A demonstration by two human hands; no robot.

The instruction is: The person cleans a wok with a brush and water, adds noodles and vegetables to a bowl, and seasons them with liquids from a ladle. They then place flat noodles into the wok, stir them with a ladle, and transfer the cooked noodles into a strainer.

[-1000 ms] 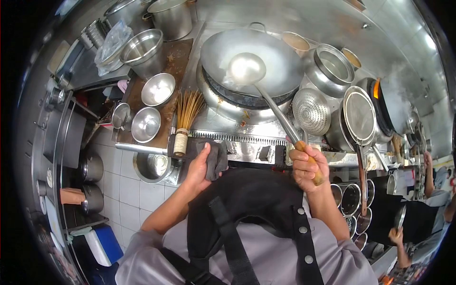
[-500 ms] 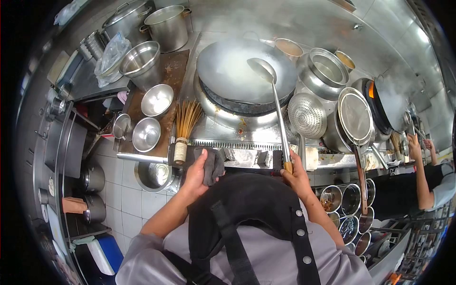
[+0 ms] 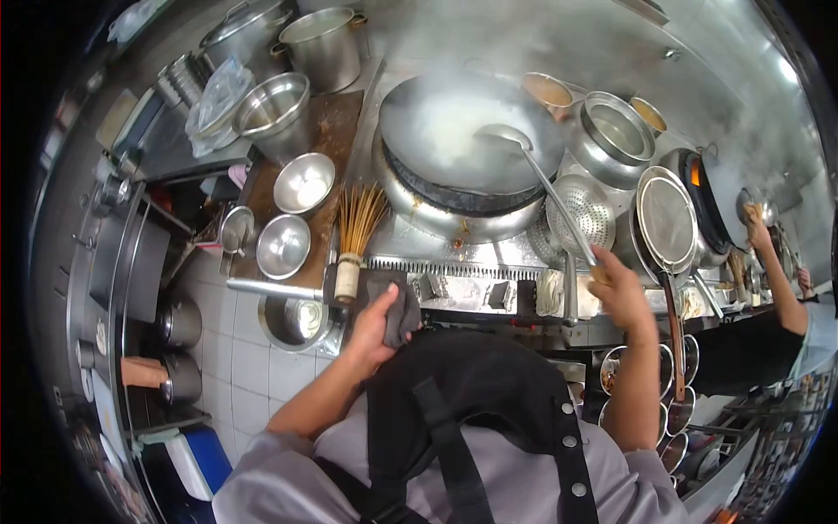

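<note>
My right hand (image 3: 621,290) grips the wooden end of a long steel ladle (image 3: 532,170). The ladle's bowl rests over the right side of a large steaming wok (image 3: 454,131) on the burner. My left hand (image 3: 374,325) holds a dark grey cloth (image 3: 400,307) at the stove's front edge. A bamboo wok brush (image 3: 356,236) lies just beyond that hand, left of the wok.
Several steel bowls (image 3: 301,183) sit on a board left of the wok, with stock pots (image 3: 327,35) behind. A perforated strainer (image 3: 583,210), a lidded pan (image 3: 668,218) and sauce pots (image 3: 615,131) stand to the right. Another person's arm (image 3: 772,271) reaches toward a flaming wok at far right.
My right hand swung right and lifted off the front edge, sliding the ladle bowl to the wok's right side. More steam rises. The left hand stays on the cloth.
</note>
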